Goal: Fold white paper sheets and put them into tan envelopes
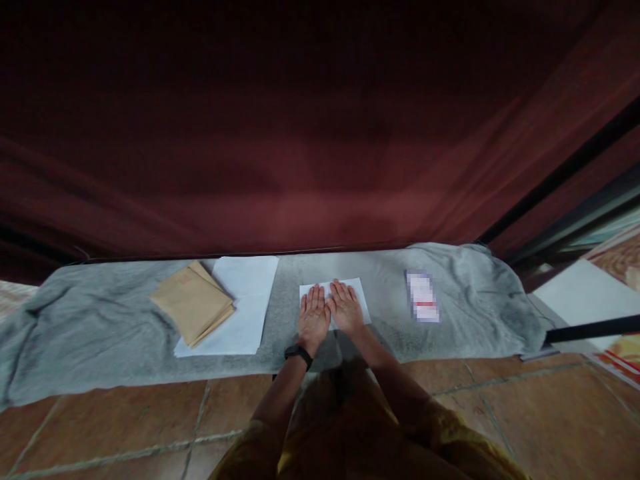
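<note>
Resting flat and open, gripping nothing, I have my left hand point(313, 316) and right hand point(345, 309) side by side on the paper point(361, 294), lying crosswise at the middle of the towel point(100, 333).

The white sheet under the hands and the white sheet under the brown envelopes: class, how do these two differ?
The sheet under the hands looks much smaller than the sheet under the envelopes. The first is pressed flat by the left hand and right hand; the second bears a stack of brown envelopes. Both are white and lie on the grey blanket.
</note>
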`<state>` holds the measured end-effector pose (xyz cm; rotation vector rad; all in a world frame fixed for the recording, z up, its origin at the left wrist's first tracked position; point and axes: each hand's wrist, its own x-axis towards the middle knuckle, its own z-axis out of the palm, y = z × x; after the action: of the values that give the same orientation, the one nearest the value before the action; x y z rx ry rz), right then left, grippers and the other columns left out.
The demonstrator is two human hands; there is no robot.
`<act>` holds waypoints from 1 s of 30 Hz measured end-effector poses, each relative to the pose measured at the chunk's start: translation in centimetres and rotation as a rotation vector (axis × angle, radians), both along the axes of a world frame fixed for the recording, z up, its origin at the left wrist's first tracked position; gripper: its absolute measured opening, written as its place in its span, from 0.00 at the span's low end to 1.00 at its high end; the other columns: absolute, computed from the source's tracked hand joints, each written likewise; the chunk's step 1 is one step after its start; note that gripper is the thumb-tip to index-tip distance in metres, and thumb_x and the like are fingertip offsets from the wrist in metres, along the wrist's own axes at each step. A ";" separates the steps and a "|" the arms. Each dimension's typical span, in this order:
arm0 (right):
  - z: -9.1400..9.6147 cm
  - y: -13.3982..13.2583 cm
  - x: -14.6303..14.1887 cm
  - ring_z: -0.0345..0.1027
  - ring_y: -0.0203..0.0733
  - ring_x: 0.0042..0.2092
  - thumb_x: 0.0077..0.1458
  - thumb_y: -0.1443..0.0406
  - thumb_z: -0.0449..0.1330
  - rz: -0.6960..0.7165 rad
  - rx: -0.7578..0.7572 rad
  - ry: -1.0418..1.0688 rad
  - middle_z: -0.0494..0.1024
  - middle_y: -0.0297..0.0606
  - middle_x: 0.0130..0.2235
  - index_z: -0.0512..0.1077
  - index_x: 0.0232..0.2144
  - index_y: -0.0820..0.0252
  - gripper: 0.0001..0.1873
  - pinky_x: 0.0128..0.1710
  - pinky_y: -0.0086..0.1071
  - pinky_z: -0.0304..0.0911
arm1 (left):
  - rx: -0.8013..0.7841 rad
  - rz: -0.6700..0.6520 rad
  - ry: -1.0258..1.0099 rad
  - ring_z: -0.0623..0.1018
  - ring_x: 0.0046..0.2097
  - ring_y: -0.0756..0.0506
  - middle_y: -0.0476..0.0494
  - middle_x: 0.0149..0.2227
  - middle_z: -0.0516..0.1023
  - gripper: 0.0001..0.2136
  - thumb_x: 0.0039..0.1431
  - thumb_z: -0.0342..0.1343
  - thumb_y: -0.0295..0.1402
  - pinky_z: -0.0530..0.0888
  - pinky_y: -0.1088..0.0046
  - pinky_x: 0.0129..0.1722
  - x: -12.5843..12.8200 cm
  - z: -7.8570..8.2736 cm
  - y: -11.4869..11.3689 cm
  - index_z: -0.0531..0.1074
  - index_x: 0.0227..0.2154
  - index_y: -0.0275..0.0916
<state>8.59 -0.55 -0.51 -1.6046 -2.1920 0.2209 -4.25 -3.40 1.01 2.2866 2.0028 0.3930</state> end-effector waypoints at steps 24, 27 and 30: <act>-0.3 -4.4 6.3 0.50 0.56 0.70 0.71 0.63 0.42 -0.292 0.122 -0.090 0.57 0.57 0.70 0.52 0.70 0.74 0.30 0.67 0.55 0.48 | 0.182 0.174 0.014 0.55 0.72 0.37 0.30 0.71 0.54 0.29 0.71 0.39 0.33 0.55 0.49 0.70 -0.8 -0.3 -4.0 0.47 0.71 0.29; 0.4 -5.1 4.9 0.50 0.53 0.71 0.70 0.64 0.43 -0.184 0.117 -0.050 0.56 0.56 0.70 0.51 0.70 0.72 0.30 0.68 0.54 0.50 | 0.155 -0.013 0.020 0.54 0.73 0.40 0.35 0.71 0.55 0.29 0.71 0.40 0.32 0.56 0.52 0.70 1.2 -0.6 -5.7 0.47 0.72 0.34; 0.8 -6.5 3.2 0.51 0.48 0.71 0.71 0.64 0.42 0.041 0.077 -0.025 0.59 0.50 0.70 0.54 0.70 0.67 0.28 0.68 0.50 0.51 | 0.111 -0.135 0.033 0.54 0.72 0.39 0.32 0.71 0.56 0.29 0.68 0.41 0.27 0.58 0.52 0.69 2.5 -1.0 -7.4 0.49 0.71 0.31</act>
<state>11.80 -7.07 0.26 -1.5305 -2.2256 0.1279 -1.74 -10.81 -0.04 2.4928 1.8717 0.4692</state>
